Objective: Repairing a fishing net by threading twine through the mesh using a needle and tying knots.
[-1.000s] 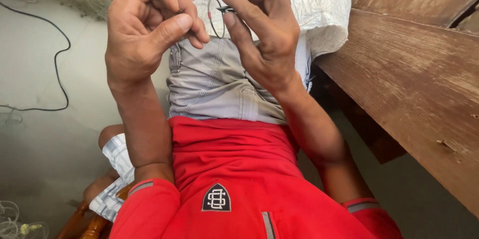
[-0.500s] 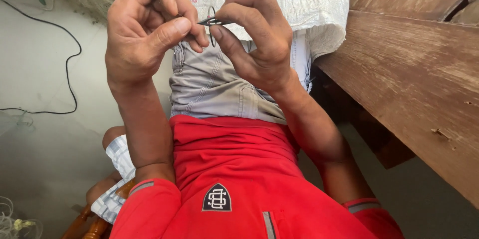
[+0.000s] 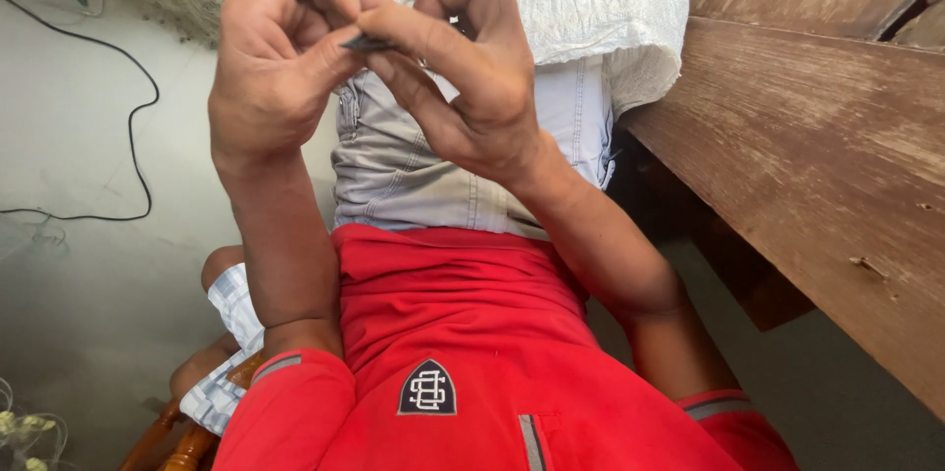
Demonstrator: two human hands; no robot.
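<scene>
Fingertips of the left hand (image 3: 281,77) and right hand (image 3: 472,77) are meeting at chest height, both pinching a small dark metal piece (image 3: 366,42) that is lying between left thumb and right forefinger; its exact kind is too small to tell. Below the hands, grey shorts (image 3: 433,176) and a red shirt (image 3: 443,333) are showing. A wooden table (image 3: 817,166) is standing to the right, a black cable (image 3: 138,126) trailing on the floor to the left.

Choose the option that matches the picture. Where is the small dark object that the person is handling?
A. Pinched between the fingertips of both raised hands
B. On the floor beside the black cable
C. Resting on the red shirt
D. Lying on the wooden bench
A: the small dark object sits pinched where the left hand and right hand meet, above the lap.
</scene>
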